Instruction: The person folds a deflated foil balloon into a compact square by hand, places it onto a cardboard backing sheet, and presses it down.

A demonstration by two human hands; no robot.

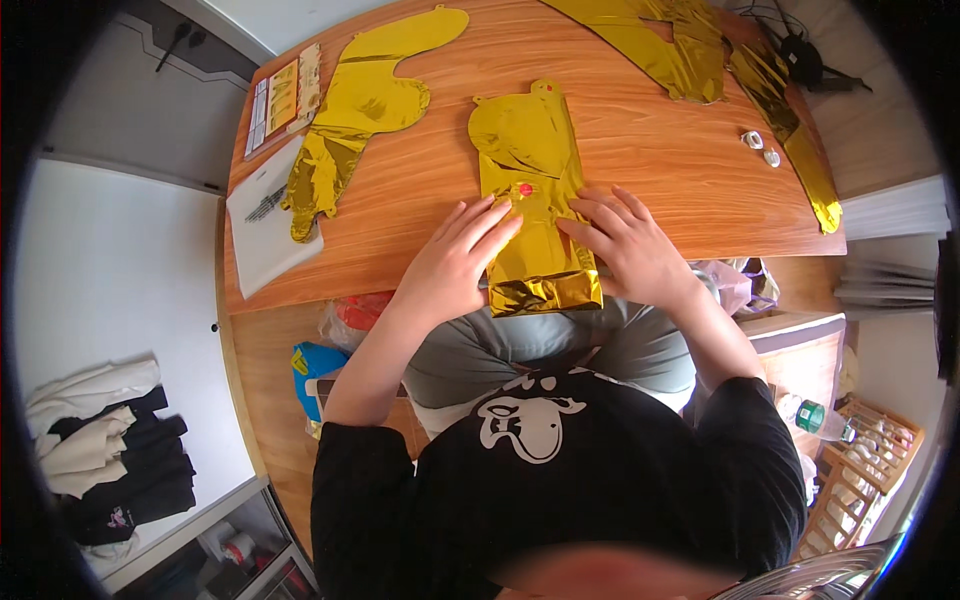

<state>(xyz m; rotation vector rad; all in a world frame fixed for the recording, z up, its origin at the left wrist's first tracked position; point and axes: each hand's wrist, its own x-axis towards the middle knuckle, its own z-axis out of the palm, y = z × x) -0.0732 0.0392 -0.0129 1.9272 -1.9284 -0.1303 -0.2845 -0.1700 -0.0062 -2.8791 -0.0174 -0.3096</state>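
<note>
A flat, uninflated gold foil balloon [525, 140] lies on the wooden table in front of me, with a small pink-red spot on it. Its lower end hangs past the near table edge over my lap and looks creased and folded. My left hand [458, 258] rests along the balloon's left edge, fingers stretched out and touching the foil. Along the right edge my right hand [632, 250] lies with its fingers spread, the fingertips on the foil. Neither hand grips anything.
Other flat foil balloons lie at the table's left [375, 100], far right [685, 55] and right edge. Left of them are a clear plastic bag [270, 225] and a printed package [285, 100]. Two small white pieces [761, 149] sit at right, near a black cabled device [803, 60].
</note>
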